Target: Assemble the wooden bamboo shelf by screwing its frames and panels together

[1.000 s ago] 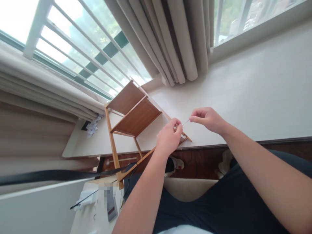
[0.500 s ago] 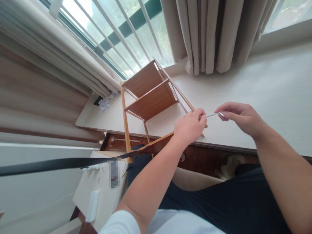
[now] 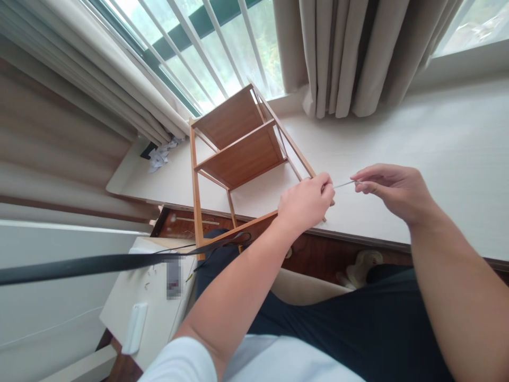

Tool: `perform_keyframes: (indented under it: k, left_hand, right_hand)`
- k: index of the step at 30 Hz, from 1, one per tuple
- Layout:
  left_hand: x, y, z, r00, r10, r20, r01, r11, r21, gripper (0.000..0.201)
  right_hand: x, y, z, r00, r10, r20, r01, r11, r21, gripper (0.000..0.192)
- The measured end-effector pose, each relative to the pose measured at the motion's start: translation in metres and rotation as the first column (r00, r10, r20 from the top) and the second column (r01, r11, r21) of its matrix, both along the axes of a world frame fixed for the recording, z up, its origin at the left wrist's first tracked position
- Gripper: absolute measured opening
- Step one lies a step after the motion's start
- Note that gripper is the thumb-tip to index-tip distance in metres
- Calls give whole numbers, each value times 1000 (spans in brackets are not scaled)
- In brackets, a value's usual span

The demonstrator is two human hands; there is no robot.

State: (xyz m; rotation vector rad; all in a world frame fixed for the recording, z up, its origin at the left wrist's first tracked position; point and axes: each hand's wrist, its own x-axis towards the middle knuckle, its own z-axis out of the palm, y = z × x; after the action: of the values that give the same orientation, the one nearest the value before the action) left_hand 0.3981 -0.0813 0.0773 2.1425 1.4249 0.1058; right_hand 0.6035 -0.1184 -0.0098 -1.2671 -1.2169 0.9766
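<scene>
A wooden shelf rack (image 3: 242, 159) with two brown boards leans tilted on the pale ledge by the window. My left hand (image 3: 305, 204) is closed round the rack's frame at its near right corner. Pinched between the thumb and fingers of my right hand (image 3: 397, 192) is a thin metal hex key (image 3: 344, 184). Its straight shaft runs left to the corner that my left hand covers, so its far tip is hidden.
Beige curtains (image 3: 342, 58) hang behind the pale ledge (image 3: 397, 138). Left of my legs, a small white table (image 3: 155, 313) bears a white oblong object (image 3: 135, 328) and a blurred-out item. A black strap (image 3: 99, 266) crosses in front. White scraps (image 3: 159, 158) lie by the left curtain.
The view has shifted slightly, so the rack and small table appear further left. The hex key's bent end, visible earlier at my right fingertips, is now mostly hidden by them.
</scene>
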Motion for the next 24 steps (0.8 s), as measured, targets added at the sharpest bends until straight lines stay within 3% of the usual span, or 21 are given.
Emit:
perform_keyframes:
  k: [9, 24]
  left_hand:
    - [1, -2, 9, 992, -32, -122, 33, 999, 10, 27]
    - [3, 4, 9, 996, 8, -91, -9, 1000, -9, 18]
  right_hand:
    - [-3, 2, 5, 1000, 5, -28, -3, 999, 45, 33]
    - [-24, 13, -10, 957, 23, -288, -3, 998, 69, 28]
